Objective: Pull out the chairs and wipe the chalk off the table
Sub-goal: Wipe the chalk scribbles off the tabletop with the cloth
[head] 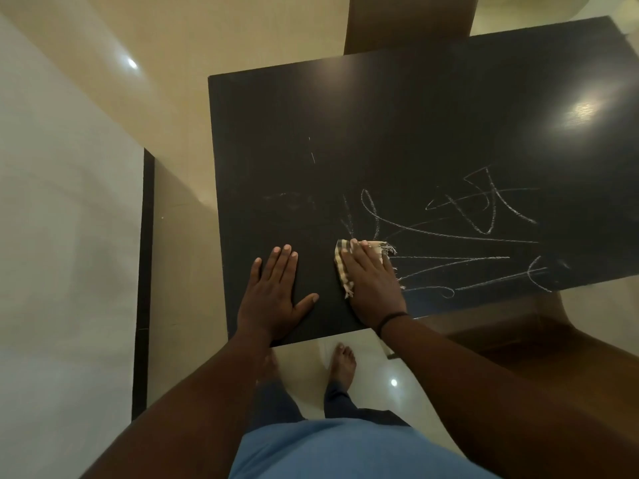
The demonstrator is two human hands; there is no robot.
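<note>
Dark table (397, 133), glossy tile floor | your left hand (273, 292) flat, fingers straight, bracing near edge, holds nothing | right hand (371, 281) flat, pressing checked cloth (342, 267) down | chalk scribbles (466, 229) right of cloth, faint smears left | chairs (408, 22) far, near-right | risk: light pressure just smears chalk; skipping the far streak (312, 155).

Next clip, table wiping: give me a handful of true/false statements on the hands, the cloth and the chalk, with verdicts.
1. The right hand presses a checked cloth flat on the table. True.
2. The left hand holds a piece of chalk. False: it rests flat and empty on the table.
3. Bold chalk marks remain right of the cloth. True.
4. The table is white. False: it is dark.
5. The cloth is solid blue. False: beige check with a frayed edge.
</note>
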